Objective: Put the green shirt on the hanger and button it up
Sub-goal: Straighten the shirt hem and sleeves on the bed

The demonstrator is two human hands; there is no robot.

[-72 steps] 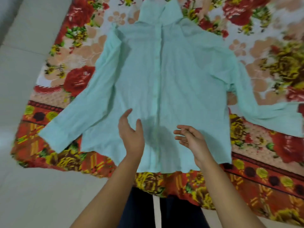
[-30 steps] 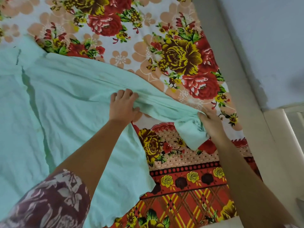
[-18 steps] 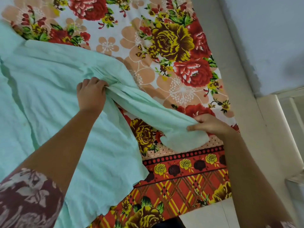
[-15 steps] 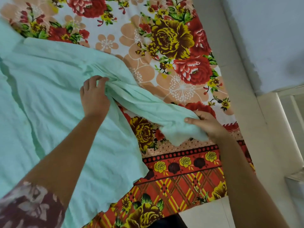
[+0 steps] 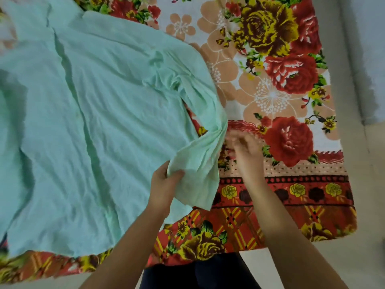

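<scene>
Head camera, looking down.

- Pale mint-green woven long-sleeved shirt lies spread flat on a floral blanket in red, yellow and peach. The blanket shows past the shirt's right side and below its hem.
- A front seam runs down the shirt body. I cannot tell from here whether it is buttoned.
- The shirt's long sleeve bends down from the shoulder along the shirt's right edge. A small gap between sleeve and body shows the blanket. The fabric is bunched and creased where the sleeve meets the shoulder.
- Left hand is at the lower right corner of the shirt, thumb and fingers clamped on the cuff end of the sleeve. The cuff hangs down from that grip and overlaps the shirt's hem corner.
- Right hand is just to the right of the sleeve, over the blanket. It is motion-blurred, so I cannot tell whether its fingers are apart or together, or whether they touch the sleeve.
- Both forearms come in from below the shirt's hem.
- Dark trousers show between the forearms, below the shirt and at the blanket's near edge.
- Pale floor lies beyond the blanket, well to the right of the shirt.
</scene>
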